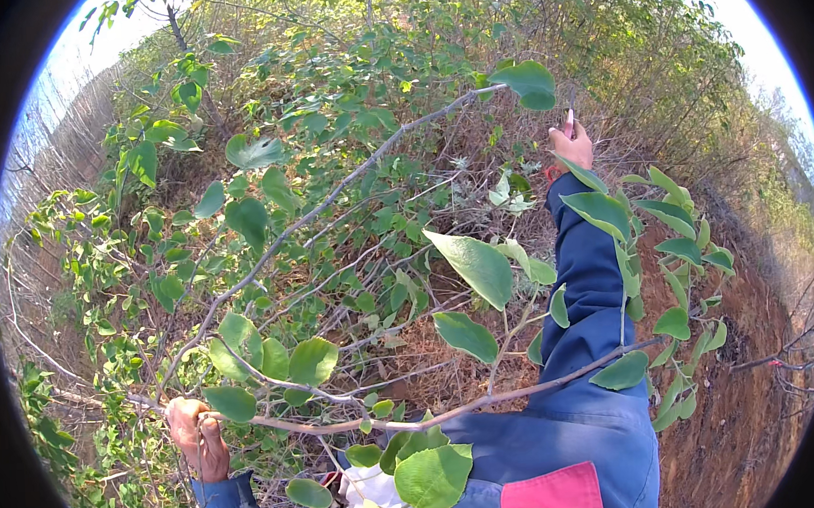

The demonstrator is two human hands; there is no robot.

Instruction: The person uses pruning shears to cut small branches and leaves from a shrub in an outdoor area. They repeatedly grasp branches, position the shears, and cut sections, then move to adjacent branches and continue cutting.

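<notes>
My left hand (200,436), at the lower left, is closed around a leafy woody branch (305,427) that runs to the right across my front and over my right sleeve. From near that hand a second, bare-looking stem (297,225) arches up to a broad green leaf (532,85). My right hand (576,144) is stretched far out at the upper right, fingers closed on the pinkish handle (569,123) of a tool with a thin dark upper part. What kind of tool it is cannot be told. Something red shows at that wrist.
Dense green shrubs (347,120) and dry twigs fill the slope before me. A bare reddish earth bank (732,376) drops along the right side. Thin twigs (779,360) reach in at the right edge. Large leaves (434,477) hang close to my blue jacket.
</notes>
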